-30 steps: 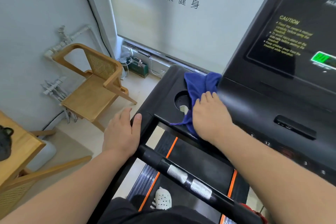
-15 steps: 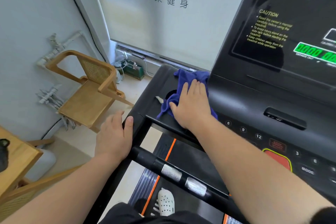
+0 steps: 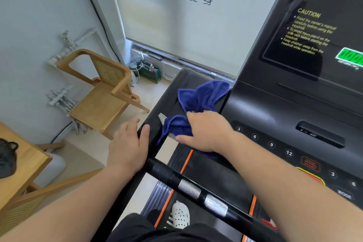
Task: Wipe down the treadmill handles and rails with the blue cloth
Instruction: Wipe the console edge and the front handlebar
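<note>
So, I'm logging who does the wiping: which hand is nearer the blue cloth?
Right. The right hand grips the blue cloth on the console tray; the left hand rests on the handrail, apart, to the cloth's left.

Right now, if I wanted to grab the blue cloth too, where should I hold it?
Take the bunched-up far end of the blue cloth, probably from above and the left. It puffs up free there, while the right hand grips the near end and the console walls off the right side.

"GYM" on the blind (image 3: 196,31), "CAUTION" on the treadmill console (image 3: 290,68)
</note>
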